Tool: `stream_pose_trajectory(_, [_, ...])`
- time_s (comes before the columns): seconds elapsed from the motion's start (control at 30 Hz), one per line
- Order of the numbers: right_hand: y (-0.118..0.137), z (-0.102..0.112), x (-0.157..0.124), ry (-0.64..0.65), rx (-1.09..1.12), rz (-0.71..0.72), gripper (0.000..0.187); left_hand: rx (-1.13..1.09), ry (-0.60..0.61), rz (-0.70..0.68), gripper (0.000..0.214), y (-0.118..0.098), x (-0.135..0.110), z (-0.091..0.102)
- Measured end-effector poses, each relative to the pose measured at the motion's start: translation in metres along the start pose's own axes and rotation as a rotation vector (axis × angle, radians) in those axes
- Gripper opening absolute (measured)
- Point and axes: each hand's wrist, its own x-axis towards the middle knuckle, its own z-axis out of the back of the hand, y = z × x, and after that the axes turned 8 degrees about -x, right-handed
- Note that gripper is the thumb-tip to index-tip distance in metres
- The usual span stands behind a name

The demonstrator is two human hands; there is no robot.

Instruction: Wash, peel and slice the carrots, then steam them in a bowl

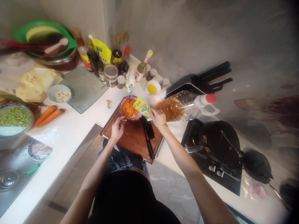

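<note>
My right hand point(158, 118) is closed on a green and yellow seasoning packet point(143, 108), tilted over the right side of a patterned bowl point(120, 109). Orange carrot slices point(129, 108) lie in that bowl. At its near left rim, the fingers of my left hand point(118, 128) are pinched against the edge. The bowl rests on the far end of a brown wooden cutting board point(133, 136). A black cleaver point(148, 130) lies along the board's right side, just below my right hand. What the packet holds cannot be seen.
Close behind my right hand, a big oil jug point(179, 107) stands beside a small bowl of yellow liquid point(152, 89). A black wok point(219, 141) sits on the stove to the right. Sauce bottles point(116, 56) line the back; carrots point(50, 116) and a sink point(23, 174) are left.
</note>
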Motion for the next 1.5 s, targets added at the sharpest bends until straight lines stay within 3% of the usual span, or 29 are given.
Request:
stream_pose_trajectory(0.4, [0.019,0.003,0.010,0.076,0.037,0.064,0.042,-0.014,-0.023,-0.001,0.027,0.000,-0.003,0.003])
stream_pose_trajectory(0.83, [0.004,0.000,-0.038,-0.007,0.017,0.010,0.047,-0.012,-0.008,0.010,0.028,0.001,-0.004,0.004])
stream_pose_trajectory(1.17, [-0.003,-0.004,-0.033,-0.025,0.052,-0.040,0.042,-0.014,0.016,0.000,0.027,-0.001,-0.005,0.003])
stream_pose_trajectory(1.3, [-0.005,-0.006,-0.030,-0.065,0.224,-0.177,0.039,-0.004,0.020,-0.015,0.028,-0.002,-0.004,0.005])
stream_pose_trajectory(1.5, [-0.005,-0.013,-0.020,-0.155,0.828,-0.523,0.037,-0.012,-0.011,-0.037,0.028,-0.003,-0.001,0.004])
